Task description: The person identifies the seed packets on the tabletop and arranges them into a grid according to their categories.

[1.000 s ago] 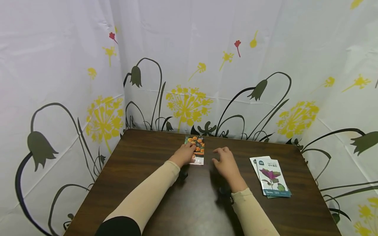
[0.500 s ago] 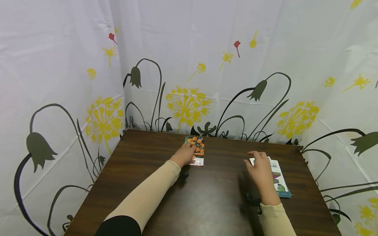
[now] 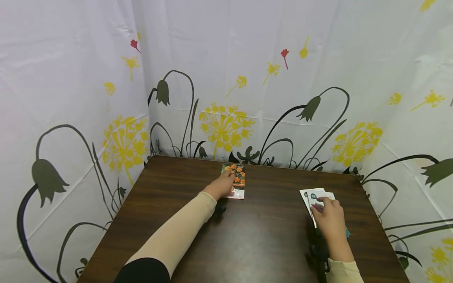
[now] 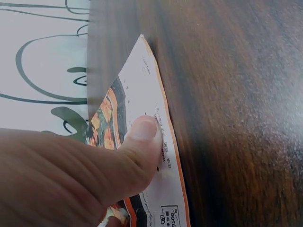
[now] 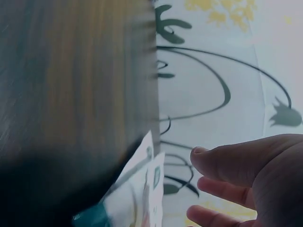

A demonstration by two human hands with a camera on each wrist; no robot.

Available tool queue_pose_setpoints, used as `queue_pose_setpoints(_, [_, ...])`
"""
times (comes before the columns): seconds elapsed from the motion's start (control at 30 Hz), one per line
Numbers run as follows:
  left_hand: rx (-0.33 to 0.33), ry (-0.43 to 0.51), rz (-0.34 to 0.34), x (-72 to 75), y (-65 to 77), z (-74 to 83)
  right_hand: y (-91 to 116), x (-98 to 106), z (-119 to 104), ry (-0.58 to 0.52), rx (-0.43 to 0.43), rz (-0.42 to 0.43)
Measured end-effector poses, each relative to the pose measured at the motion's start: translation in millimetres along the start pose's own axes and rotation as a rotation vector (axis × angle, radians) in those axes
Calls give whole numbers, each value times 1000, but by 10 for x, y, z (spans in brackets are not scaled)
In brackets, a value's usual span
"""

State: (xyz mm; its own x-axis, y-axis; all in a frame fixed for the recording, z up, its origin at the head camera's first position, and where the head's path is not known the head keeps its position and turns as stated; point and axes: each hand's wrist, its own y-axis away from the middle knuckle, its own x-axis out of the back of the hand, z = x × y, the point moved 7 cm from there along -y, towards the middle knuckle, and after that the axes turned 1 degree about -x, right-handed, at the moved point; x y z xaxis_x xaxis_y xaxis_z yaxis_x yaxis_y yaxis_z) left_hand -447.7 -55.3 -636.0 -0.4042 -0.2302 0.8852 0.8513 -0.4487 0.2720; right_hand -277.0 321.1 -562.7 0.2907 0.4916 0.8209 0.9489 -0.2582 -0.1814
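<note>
A seed packet with orange flowers (image 3: 239, 192) lies at the far middle of the table, and my left hand (image 3: 221, 186) rests on its left side. Up close in the left wrist view, the extended thumb (image 4: 142, 146) presses on the packet's white lower band; most of the other fingers are hidden. Over at the right, my right hand (image 3: 331, 220) hovers above a small stack of white seed packets (image 3: 313, 195), thumb and fingers spread apart. The right wrist view shows a gap between the right thumb (image 5: 222, 163) and the packets (image 5: 128, 201).
Both hands work over a dark brown wooden table (image 3: 269, 239). A white curtain (image 3: 226, 59) printed with flowers hangs right behind its far edge and along the sides.
My right hand has swung from the table's middle, near the orange-flowered packet, rightward over the stacked seed packets. My left hand has stayed on its packet.
</note>
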Motion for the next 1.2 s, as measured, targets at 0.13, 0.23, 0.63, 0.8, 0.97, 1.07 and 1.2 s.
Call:
queue_pose_setpoints(0.13, [-23, 22, 4, -177, -243, -200, 52, 53, 165, -1, -30, 9])
queue_pose_setpoints(0.23, [-35, 40, 2, -230, -320, -280, 82, 91, 292, -6, -68, 16])
queue_pose_setpoints(0.63, [-32, 84, -39, 141, 174, 143, 153, 63, 667, 3, -202, -60])
queue_pose_setpoints(0.8, [-33, 61, -39, 164, 207, 186, 176, 19, 741, 2, -217, -74])
queue_pose_setpoints(0.97, [-27, 74, -21, 130, 186, 146, 164, -3, 807, 19, -207, -77])
queue_pose_setpoints(1.07, [-7, 98, -38, 46, 76, 54, 164, -16, 827, 28, -206, -77])
queue_pose_setpoints(1.2, [-15, 79, -49, -107, -130, -132, 158, -25, 854, 48, -219, -75])
